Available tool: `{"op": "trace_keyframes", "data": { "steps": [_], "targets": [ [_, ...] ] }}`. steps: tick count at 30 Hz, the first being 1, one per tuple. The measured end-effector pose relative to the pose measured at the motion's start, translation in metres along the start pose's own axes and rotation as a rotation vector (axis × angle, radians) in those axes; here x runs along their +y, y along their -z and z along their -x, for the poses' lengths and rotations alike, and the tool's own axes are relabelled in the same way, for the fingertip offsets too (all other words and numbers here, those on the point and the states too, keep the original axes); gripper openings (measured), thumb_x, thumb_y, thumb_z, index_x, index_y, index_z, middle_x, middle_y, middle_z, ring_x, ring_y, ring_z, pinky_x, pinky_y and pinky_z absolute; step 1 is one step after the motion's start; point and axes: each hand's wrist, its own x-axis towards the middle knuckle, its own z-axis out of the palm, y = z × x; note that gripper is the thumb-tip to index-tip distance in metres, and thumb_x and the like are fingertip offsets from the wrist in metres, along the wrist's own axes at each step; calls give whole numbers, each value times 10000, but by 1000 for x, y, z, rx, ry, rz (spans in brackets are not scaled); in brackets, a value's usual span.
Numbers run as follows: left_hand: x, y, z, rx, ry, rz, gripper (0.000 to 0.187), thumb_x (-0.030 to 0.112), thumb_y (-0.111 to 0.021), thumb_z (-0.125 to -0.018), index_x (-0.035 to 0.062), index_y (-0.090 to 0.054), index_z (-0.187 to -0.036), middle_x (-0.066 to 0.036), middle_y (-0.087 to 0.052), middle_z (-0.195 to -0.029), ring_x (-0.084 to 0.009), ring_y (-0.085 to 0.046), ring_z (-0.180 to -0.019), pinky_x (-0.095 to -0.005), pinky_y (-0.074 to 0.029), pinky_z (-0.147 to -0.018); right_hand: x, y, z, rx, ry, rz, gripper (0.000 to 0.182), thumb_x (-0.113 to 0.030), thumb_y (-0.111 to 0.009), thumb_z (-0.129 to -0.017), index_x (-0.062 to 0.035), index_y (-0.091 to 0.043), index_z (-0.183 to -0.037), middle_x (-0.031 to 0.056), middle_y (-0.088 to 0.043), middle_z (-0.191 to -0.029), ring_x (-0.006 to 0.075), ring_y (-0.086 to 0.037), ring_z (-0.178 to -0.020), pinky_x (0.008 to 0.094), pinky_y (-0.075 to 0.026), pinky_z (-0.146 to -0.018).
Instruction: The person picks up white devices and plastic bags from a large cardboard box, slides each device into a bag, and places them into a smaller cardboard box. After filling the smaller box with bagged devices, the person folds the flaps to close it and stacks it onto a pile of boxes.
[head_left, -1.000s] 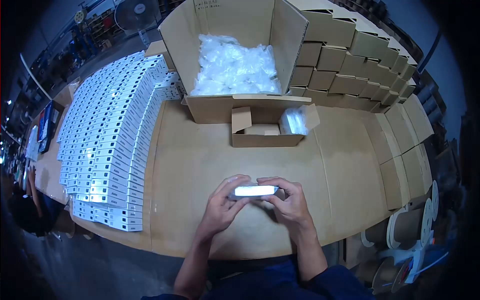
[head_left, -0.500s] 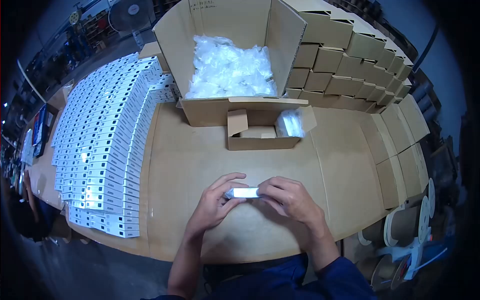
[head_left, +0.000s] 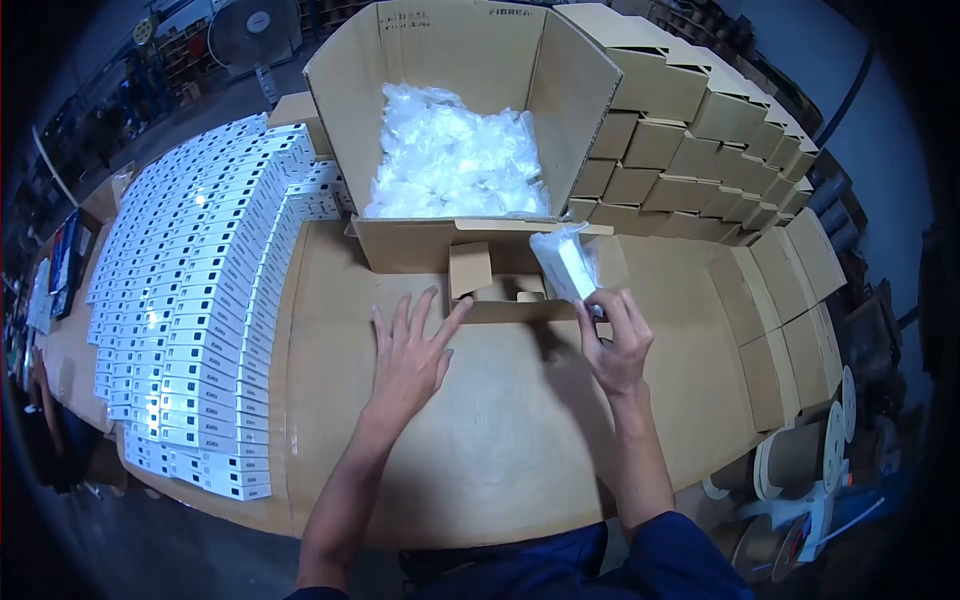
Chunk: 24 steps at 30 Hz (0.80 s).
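Note:
Between the fingertips and thumb of my right hand (head_left: 618, 345) is the lower end of a white, plastic-wrapped packet (head_left: 565, 265), tilted over the right part of a small open carton (head_left: 500, 312). Nothing is in my left hand (head_left: 408, 350); its fingers are spread, and one fingertip touches the carton's front left corner, below a raised flap (head_left: 470, 270). Behind stands a large open box (head_left: 420, 240) with a heap of clear plastic-wrapped items (head_left: 455, 150) inside.
Stacked white boxes (head_left: 190, 300) with small black squares fill the left side. Brown cartons (head_left: 660, 140) are piled at the back right, and more cartons (head_left: 790, 310) line the right edge. Cable spools (head_left: 800, 460) stand beyond the table (head_left: 480, 440).
My right hand has moved forward with the wrapped packet to the small carton. My left hand has let go of it, opened, and moved forward to the carton's left corner.

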Motion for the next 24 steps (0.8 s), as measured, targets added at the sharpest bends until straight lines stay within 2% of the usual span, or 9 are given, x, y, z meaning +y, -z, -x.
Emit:
{"op": "trace_keyframes", "data": {
  "steps": [4,5,8,9,12,13,16,22,24],
  "targets": [
    [-1,-4,-2,9,5,55,843,160,-735,-865,298,-353,-1603,-147,-403,-1501,-358,-408,-1392,-736,-279,-1138,11,-17,5,10,-30,38,149,30,-759,-866,-7,-661,-973,108,-644,-861,213,-660,-636,330,-549,-566],
    [0,-2,-2,68,-16,33,807,149,-729,-862,290,-400,-1586,-130,-469,-1401,-313,-466,-1312,-619,-374,-1095,12,-20,6,6,-50,35,144,22,-754,-873,-6,-664,-981,113,-641,-860,218,-655,-627,334,-546,-557],
    [-1,-4,-2,49,14,188,768,134,-729,-849,281,-465,-1555,-97,-513,-1261,-273,-509,-1202,-491,-416,-991,16,-28,5,-11,-131,66,136,-1,-746,-889,3,-663,-997,127,-629,-852,230,-650,-611,340,-534,-531],
    [0,-2,-3,97,-2,112,738,119,-732,-834,276,-518,-1523,-68,-515,-1160,-241,-522,-1124,-419,-396,-896,14,-28,3,-47,-194,84,125,-23,-741,-897,11,-670,-995,143,-634,-861,273,-668,-645,378,-536,-551],
    [-2,0,-4,153,-29,26,732,114,-734,-826,268,-532,-1512,-70,-502,-1163,-239,-523,-1130,-473,-405,-998,25,-41,5,-9,-166,93,121,-41,-750,-890,11,-682,-976,161,-638,-870,331,-675,-693,428,-539,-591],
    [-4,-1,-6,147,-47,11,723,115,-733,-824,285,-543,-1500,-93,-493,-1220,-272,-497,-1199,-606,-357,-1113,26,-44,6,-41,-231,96,115,-45,-754,-880,3,-688,-959,175,-639,-880,379,-670,-737,464,-537,-628],
    [-5,-1,-7,147,-22,-32,737,120,-736,-821,314,-533,-1503,-127,-475,-1331,-334,-439,-1315,-740,-255,-1153,28,-55,12,-80,-260,156,88,-45,-752,-880,0,-689,-922,176,-631,-884,388,-669,-745,470,-537,-636],
    [-7,-6,-3,80,-1,28,785,142,-735,-843,350,-456,-1548,-159,-419,-1486,-403,-350,-1432,-768,-246,-1136,19,-56,9,-112,-287,311,98,-97,-695,-935,-9,-729,-912,158,-633,-945,393,-672,-738,487,-542,-641],
    [-9,-5,-3,62,-16,33,783,156,-729,-862,346,-433,-1562,-162,-416,-1491,-391,-347,-1440,-748,-257,-1145,8,-50,11,-208,-393,344,183,-161,-642,-983,-30,-750,-1051,153,-642,-1138,372,-687,-888,482,-561,-723]
  ]
}}
